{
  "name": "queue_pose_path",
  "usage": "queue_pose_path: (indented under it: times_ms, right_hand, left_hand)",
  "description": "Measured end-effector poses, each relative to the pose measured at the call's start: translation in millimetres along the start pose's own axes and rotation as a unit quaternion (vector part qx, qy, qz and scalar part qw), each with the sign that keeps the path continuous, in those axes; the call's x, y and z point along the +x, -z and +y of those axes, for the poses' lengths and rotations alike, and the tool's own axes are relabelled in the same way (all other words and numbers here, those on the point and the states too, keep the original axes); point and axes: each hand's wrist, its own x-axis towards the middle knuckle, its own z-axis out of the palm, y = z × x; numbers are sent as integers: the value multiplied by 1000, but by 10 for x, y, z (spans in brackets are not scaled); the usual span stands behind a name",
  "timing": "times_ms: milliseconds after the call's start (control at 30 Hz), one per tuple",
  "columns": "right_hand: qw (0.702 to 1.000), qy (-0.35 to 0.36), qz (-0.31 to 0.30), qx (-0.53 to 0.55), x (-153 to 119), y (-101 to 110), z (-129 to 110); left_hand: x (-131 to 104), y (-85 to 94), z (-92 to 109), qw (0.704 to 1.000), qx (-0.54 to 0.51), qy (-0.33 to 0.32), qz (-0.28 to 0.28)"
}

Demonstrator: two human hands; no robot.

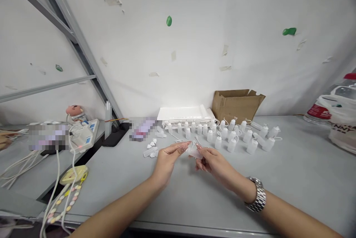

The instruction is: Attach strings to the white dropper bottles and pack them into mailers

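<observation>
Between my two hands is a small translucent white bottle (194,151), tilted and partly covered by fingers. My left hand (170,156) pinches it from the left with thumb and fingertips. From the right, my right hand (210,159) grips it, its lower fingers curled underneath. A thin white cord shows at its top. Just beyond my hands stand several small white bottles (218,143) in loose rows, many with cord loops on their caps. Left of my left hand lie loose white caps (152,143) and a clear plastic piece (150,151).
At the back are a stack of white trays (185,113) and an open cardboard box (237,106). A phone (143,128) lies left of them. Far left are a power strip (83,136), cables and a yellow case (74,175). A bagged bottle (343,115) stands far right.
</observation>
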Motion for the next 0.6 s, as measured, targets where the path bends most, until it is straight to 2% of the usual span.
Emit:
queue_pose_path:
  times_ms: [133,233,367,433,500,600]
  right_hand:
    - [1000,2,10,-17,-11,-18,-11]
    - [1000,-14,-6,4,-12,-17,2]
    - [988,-90,-87,94,10,20,57]
    - [983,-104,-111,106,24,33,78]
    - [991,-77,-86,72,37,33,87]
    - [1000,-10,-2,-2,47,13,97]
  left_hand:
    - [13,25,-20,1000,-14,25,4]
    - [15,34,-14,999,-13,31,-8]
    - [15,20,8,999,-12,23,-19]
    - [17,16,14,999,-17,26,-16]
    - [22,21,14,999,-20,31,-8]
    - [28,37,8,999,-20,37,0]
